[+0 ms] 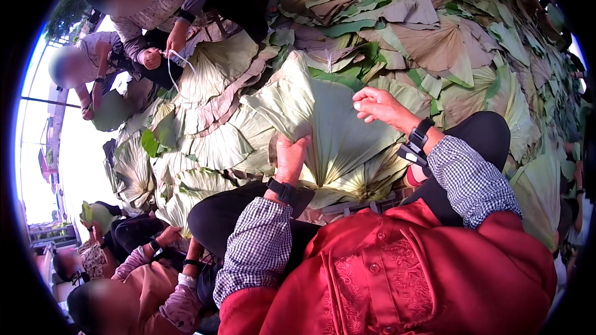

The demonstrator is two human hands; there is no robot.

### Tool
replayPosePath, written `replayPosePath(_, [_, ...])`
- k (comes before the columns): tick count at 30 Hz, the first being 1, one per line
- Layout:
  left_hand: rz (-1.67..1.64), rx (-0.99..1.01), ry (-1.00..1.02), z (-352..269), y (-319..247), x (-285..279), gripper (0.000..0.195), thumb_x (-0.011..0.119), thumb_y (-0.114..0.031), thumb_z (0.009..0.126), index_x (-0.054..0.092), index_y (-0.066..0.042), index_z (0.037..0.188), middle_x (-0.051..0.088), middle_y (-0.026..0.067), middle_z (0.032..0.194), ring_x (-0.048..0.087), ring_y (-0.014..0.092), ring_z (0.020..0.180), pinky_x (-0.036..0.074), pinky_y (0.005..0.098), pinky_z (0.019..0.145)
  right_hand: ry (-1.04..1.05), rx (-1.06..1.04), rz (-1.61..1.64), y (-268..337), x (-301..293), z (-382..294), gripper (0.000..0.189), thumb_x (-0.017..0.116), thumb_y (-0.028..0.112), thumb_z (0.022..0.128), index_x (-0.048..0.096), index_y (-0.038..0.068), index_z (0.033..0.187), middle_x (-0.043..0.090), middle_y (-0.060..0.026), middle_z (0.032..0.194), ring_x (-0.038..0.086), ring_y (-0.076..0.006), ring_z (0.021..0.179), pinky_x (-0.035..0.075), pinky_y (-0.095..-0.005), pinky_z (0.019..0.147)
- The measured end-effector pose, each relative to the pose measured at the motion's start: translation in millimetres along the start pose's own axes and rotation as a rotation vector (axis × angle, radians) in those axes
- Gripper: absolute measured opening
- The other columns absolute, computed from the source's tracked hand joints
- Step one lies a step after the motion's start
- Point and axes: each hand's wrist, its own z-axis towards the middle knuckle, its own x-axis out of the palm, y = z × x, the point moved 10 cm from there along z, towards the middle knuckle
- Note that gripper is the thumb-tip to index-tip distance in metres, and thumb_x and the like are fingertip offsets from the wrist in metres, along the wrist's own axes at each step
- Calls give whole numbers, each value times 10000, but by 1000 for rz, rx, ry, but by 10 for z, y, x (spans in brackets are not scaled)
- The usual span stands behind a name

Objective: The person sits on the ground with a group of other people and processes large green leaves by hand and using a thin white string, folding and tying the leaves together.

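Note:
Large dried lotus leaves lie in a stack before my knees. My left hand (291,157) grips the edge of a pale green lotus leaf (288,97), which stands up and folds over above my fingers. Under and beside it spreads a smooth grey-green leaf (347,125), its veins fanning out from near my lap. My right hand (382,106) hovers over the far right part of that leaf, fingers loosely bent and apart, with nothing seen in them. Dark straps circle both my wrists.
A broad heap of lotus leaves (433,46) stretches ahead and to the right. At upper left a person's hands (163,51) hold a white tie (174,72) over a leaf bundle (219,65). Another person (153,284) sits close at lower left, handling a leaf (179,211).

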Motion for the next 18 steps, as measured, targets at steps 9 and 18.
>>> replayPosePath(9, [696,266,443,-358,-120,746,222,628,-66,760,611,11,968,660,102,832,601,126,754,468,281,671,-49,-102,-1,244,-17,198,232,590,225,839,542,44,977,581,-9,820,558,-87,724,473,-237,627])
replayPosePath(18, [759,322,719,-641,-473,1221,375,684,-120,681,559,-14,1019,545,144,992,586,306,866,482,363,731,-88,84,329,-49,-103,1,126,511,62,826,565,29,935,587,-44,853,574,-132,760,489,-286,677])
